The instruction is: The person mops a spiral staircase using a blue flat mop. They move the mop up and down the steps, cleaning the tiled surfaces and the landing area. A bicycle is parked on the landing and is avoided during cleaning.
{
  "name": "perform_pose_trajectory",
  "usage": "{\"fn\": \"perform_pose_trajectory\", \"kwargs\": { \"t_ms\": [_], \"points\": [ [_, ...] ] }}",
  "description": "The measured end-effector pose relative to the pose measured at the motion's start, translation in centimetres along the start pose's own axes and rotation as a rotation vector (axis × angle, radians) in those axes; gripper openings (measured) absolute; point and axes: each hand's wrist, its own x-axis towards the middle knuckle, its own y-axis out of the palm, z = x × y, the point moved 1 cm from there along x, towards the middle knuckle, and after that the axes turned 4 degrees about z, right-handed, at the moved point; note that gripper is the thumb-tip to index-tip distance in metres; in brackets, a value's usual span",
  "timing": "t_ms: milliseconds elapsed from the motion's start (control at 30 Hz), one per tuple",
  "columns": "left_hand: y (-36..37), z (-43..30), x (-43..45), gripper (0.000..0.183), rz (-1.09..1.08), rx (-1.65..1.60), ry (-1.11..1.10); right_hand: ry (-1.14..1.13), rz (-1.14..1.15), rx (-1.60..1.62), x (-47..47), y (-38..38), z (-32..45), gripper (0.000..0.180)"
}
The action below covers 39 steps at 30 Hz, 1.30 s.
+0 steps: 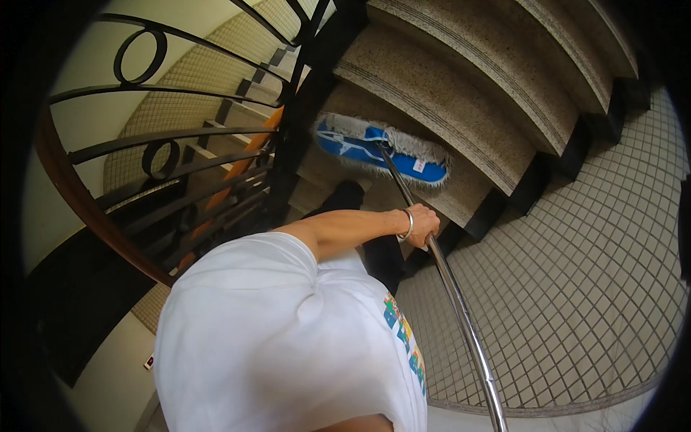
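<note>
My left hand, with a silver-coloured bangle at its wrist, is closed around a shiny metal mop handle. The handle slants from the lower edge of the picture to a flat dust mop head. Blue fabric covers the middle of this head, and a shaggy pale fringe surrounds it. It lies along a speckled stone stair tread, close to the base of the adjoining step. My right hand is out of view; some bare skin of an arm shows below the white sleeve at the bottom edge.
More stone steps with grooved edges fan across the top right. A tiled wall with black stepped skirting borders them. On the left stands a black metal railing with a brown handrail. My dark shoe is near the mop head.
</note>
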Motion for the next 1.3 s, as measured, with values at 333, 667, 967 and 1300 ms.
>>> {"fn": "perform_pose_trajectory", "kwargs": {
  "t_ms": [333,667,967,1300],
  "points": [
    [-2.4,16.9,-6.4,0.010,-0.121,0.277,-0.464,0.291,-0.042,0.083,-5.7,-3.1,-21.6,0.039],
    [15.6,9.9,0.8,0.008,-0.569,0.290,-0.073,-0.054,0.268,0.350,-10.5,-23.2,-13.5,0.043],
    [27.2,-7.1,20.2,0.012,-0.328,0.161,0.470,-0.338,0.266,0.129,-13.5,-33.5,-2.1,0.036],
    [32.0,-10.9,16.2,0.012,0.360,0.533,0.520,-0.429,-0.483,0.038,-24.8,-36.2,1.6,0.036]
  ]
}}
